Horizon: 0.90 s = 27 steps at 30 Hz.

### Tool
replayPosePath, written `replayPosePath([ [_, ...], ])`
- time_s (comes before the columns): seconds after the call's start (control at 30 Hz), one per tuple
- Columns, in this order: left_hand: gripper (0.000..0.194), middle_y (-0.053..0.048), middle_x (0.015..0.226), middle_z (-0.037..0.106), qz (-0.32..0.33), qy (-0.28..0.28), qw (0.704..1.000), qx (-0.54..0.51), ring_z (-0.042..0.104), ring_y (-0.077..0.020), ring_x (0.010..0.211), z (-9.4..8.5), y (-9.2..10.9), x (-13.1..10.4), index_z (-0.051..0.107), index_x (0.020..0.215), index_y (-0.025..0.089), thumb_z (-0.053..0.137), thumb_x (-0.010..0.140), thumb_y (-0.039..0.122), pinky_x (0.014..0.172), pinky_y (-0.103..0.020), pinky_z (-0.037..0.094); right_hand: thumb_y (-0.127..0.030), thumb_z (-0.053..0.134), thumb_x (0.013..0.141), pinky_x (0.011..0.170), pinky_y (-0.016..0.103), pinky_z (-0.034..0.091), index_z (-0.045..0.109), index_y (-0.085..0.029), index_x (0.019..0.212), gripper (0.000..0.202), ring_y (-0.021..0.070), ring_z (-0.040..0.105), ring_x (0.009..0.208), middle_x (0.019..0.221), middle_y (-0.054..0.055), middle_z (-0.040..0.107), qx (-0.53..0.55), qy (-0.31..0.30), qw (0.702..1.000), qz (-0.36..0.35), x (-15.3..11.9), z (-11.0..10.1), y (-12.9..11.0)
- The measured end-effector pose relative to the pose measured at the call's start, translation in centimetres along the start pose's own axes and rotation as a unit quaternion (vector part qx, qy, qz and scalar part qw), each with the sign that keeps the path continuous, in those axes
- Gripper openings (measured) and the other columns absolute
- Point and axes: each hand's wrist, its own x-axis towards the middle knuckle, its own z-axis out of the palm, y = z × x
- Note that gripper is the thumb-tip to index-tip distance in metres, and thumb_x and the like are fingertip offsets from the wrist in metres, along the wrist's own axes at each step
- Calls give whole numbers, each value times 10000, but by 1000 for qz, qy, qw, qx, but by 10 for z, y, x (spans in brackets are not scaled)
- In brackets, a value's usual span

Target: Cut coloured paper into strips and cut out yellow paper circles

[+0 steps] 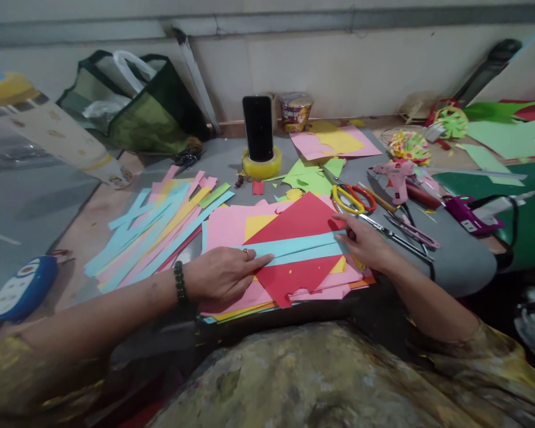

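A light blue paper strip (303, 248) lies across a red sheet of paper (294, 220), with a lengthwise line along it. My left hand (225, 270) covers the strip's left part, fingers mostly curled, the index fingertip pressing on the strip. At the other end, my right hand (361, 238) pinches the strip between thumb and fingers. Under the red sheet is a stack of pink paper (223, 223) with yellow and other colours in it. Cut paper strips (160, 232) in blue, pink and yellow are spread left of the stack.
Scissors (354, 199), a pink glue gun (396, 175) and metal tools lie to the right. Behind the stack, a phone (257, 128) stands in a tape roll (262, 163). A tumbler (57, 134), a green bag (147, 113) and a blue case (24, 288) are on the left.
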Motion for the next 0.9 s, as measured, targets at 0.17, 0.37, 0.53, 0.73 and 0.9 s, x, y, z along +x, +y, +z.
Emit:
replayPosePath([
  [0.17,570,-86,904,728,-22,-31,999,21,673,-226,700,-11,4,19,456,1498,217,337,954,334,646,-308,492,-303,570,842,597,330,475,636,-201,1247,422,195,529,594,726,30,616,-8,4,1000,-2,0,0,0],
  [0.37,503,-150,943,709,13,-42,996,82,677,-277,799,-25,20,37,581,1345,115,435,964,410,650,-339,510,-273,578,842,591,319,471,638,-221,1242,408,194,540,600,721,23,617,-10,10,1000,2,0,2,-2],
  [0.53,537,-203,1001,674,53,-37,995,72,677,-287,812,-25,30,49,635,1146,45,452,965,517,696,-364,540,-270,582,848,613,315,469,619,-202,1267,426,188,541,614,730,19,606,-15,-3,1000,15,0,2,-2],
  [0.73,764,-225,1127,675,51,-63,994,71,698,-288,831,-23,26,57,408,1464,32,403,964,610,694,-356,525,-273,573,867,638,316,482,597,-195,1290,432,186,562,644,769,21,623,-14,-9,1000,13,0,3,-1],
  [0.9,806,-199,1087,715,23,-88,994,64,713,-289,804,-31,30,73,345,1537,102,411,951,650,639,-334,490,-268,570,866,667,328,492,585,-181,1311,453,197,581,673,805,37,642,-10,-16,1000,22,0,3,-1],
])
